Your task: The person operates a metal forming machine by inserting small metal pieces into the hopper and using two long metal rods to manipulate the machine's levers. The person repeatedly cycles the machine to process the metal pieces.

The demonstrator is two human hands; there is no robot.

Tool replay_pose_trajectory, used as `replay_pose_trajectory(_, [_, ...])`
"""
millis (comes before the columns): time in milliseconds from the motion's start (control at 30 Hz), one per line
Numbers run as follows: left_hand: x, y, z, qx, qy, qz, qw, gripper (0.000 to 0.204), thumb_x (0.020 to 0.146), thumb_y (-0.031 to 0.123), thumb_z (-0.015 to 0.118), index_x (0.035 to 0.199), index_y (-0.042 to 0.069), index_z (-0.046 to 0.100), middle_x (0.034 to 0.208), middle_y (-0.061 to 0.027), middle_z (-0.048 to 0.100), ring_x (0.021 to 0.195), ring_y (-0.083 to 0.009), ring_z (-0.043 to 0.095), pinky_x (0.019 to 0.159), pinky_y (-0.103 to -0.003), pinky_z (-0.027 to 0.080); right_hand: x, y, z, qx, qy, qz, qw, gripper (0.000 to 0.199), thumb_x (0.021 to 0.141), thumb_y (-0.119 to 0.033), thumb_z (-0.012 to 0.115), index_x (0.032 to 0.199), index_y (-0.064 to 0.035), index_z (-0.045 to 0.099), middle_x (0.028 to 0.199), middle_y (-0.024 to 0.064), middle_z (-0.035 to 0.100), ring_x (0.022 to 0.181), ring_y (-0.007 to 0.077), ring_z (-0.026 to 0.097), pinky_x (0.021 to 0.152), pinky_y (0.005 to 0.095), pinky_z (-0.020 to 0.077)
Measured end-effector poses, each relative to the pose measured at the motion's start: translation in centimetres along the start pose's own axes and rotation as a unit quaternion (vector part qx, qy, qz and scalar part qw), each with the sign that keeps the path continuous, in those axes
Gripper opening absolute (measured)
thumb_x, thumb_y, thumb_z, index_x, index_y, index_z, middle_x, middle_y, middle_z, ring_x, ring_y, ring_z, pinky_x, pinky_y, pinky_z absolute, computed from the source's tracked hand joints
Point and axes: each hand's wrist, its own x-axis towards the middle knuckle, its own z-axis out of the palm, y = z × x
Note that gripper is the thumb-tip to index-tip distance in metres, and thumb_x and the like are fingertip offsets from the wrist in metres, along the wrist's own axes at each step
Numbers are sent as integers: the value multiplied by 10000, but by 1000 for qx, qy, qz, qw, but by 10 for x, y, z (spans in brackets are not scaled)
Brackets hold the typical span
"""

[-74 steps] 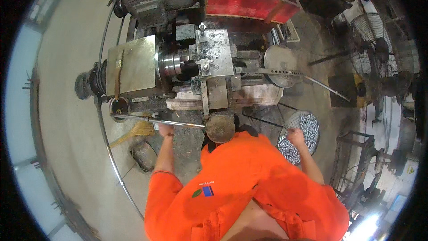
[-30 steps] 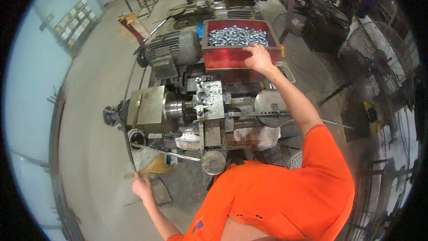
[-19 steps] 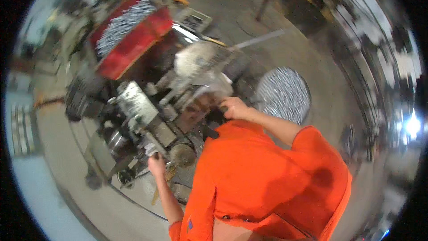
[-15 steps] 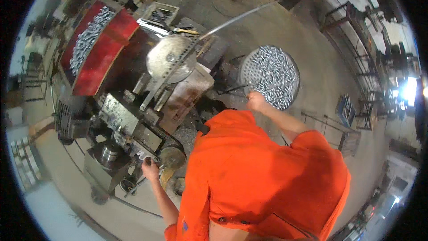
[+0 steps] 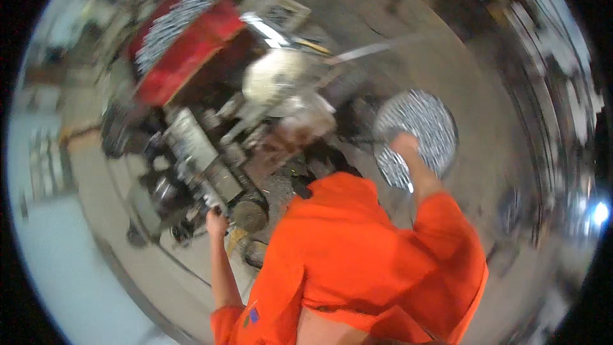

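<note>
My left hand (image 5: pixel 217 222) is closed around a small dark-ended handle (image 5: pixel 217 209) at the near end of the metal machine (image 5: pixel 196 147). My right hand (image 5: pixel 403 144) reaches over the left part of a round perforated tray (image 5: pixel 440 129) heaped with small shiny metal cylinders (image 5: pixel 429 115). Motion smears its fingers, so whether they hold a piece is unclear. Between my hands and farther off, a pale round disc (image 5: pixel 274 75) is mounted on the machine, with a long metal strip (image 5: pixel 364 52) reaching away to the right.
A red bin (image 5: pixel 191 67) full of metal pieces stands at the far left. Beyond the disc is a tray of odds and ends (image 5: pixel 281 11). A round pulley-like part (image 5: pixel 249 214) sits just right of my left hand. Dark racks (image 5: pixel 530 89) line the right side.
The whole view has shifted and blurred. My right hand has moved from the tray's left edge in over the metal pieces. My left hand stays at the handle.
</note>
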Motion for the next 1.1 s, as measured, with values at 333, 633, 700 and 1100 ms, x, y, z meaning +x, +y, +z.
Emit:
replay_pose_trajectory(333, [-15, 2, 3, 156, 156, 89, 971, 218, 764, 281, 542, 891, 163, 675, 802, -132, 649, 777, -312, 619, 707, -398, 482, 41, 14, 47, -48, 17, -28, 998, 358, 745, -305, 497, 930, -57, 677, 1050, 144, 624, 995, 278, 598, 848, 368, 468])
replay_pose_trajectory(633, [-54, 23, -51, 41, 120, 193, 973, 207, 787, 198, 529, 931, 110, 649, 796, -143, 640, 710, -305, 623, 674, -400, 489, 30, -39, 7, 400, 63, -199, 892, 264, 654, -105, 592, 893, -46, 690, 882, 138, 653, 745, 282, 633, 695, 353, 502])
replay_pose_trajectory(700, [-61, 34, -51, -110, 135, 241, 955, 204, 785, 160, 530, 932, 66, 637, 705, -130, 622, 646, -240, 618, 619, -356, 482, -36, -110, -44, 431, 101, -397, 804, 302, 629, -68, 621, 925, -39, 679, 870, 141, 643, 773, 277, 622, 720, 333, 492])
replay_pose_trajectory(1100, [-114, 75, -47, -241, 73, 296, 921, 456, 817, 444, 545, 704, 10, 631, 598, -157, 587, 545, -282, 564, 531, -392, 435, -332, -342, -140, 113, 26, -844, 523, 336, 576, -122, 567, 890, -27, 638, 997, 177, 517, 882, 334, 532, 727, 379, 449])
